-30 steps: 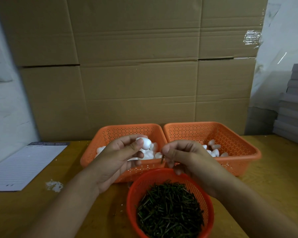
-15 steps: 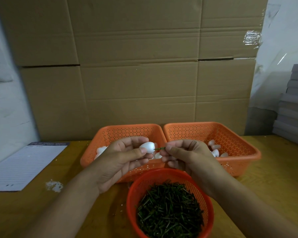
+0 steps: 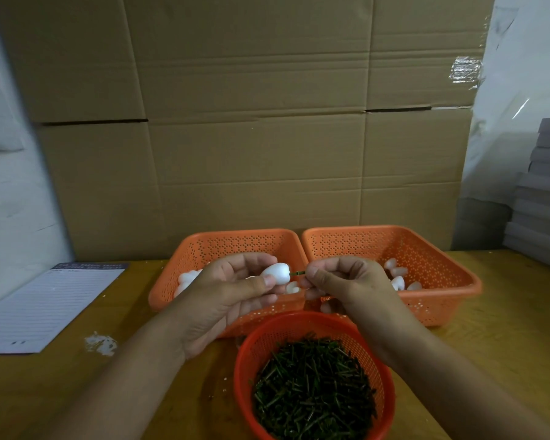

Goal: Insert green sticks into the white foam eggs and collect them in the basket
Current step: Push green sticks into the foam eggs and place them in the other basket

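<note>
Wooden tabletop (image 3: 505,344) before a cardboard wall (image 3: 251,122), left hand (image 3: 232,300) gripping a foam egg (image 3: 276,273), right hand (image 3: 346,287) pinching a green stick (image 3: 298,273).

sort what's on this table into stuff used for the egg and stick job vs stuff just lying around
In use:
left hand holding a foam egg
right hand pinching a green stick
round basket of sticks
left square basket of eggs
right square basket with eggs

Lying about:
lined paper sheet
white crumbs
cardboard boxes
</note>
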### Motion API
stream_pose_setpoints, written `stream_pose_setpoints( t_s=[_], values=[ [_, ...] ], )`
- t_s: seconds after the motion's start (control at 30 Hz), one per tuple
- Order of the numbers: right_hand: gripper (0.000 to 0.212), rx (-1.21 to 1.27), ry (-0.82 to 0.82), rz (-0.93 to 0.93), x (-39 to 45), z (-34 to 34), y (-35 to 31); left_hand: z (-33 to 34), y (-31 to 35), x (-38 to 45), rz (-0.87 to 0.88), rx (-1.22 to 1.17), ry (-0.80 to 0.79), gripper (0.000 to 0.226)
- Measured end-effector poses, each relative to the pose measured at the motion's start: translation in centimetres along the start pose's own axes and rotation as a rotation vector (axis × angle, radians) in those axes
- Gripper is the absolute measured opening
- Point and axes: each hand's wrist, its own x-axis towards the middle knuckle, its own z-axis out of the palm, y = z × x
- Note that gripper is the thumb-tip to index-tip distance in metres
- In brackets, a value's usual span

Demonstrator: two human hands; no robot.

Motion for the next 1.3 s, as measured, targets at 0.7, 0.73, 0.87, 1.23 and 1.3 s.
stream_pose_setpoints(
  t_s=[0.7,0.73,0.87,1.23,1.3],
  values=[
    [0.010,0.057,-0.024,0.032,0.0,0.7,0.9,0.7,-0.3,0.0,0.010,-0.021,0.012,0.024],
    [0.010,0.067,-0.018,0.036,0.0,0.7,0.9,0.7,-0.3,0.0,0.011,-0.025,0.020,0.025],
    [0.009,0.036,0.002,0.012,-0.2,0.7,0.9,1.0,-0.3,-0.1,0.028,-0.013,0.034,0.041],
    [0.014,-0.115,-0.071,0.044,-0.4,1.3,1.3,1.6,-0.6,-0.1,0.084,0.073,0.096,0.041],
    [0.014,-0.136,-0.099,0.047,-0.5,1.4,1.4,1.7,-0.6,-0.1,0.091,0.089,0.109,0.041]
  ],
)
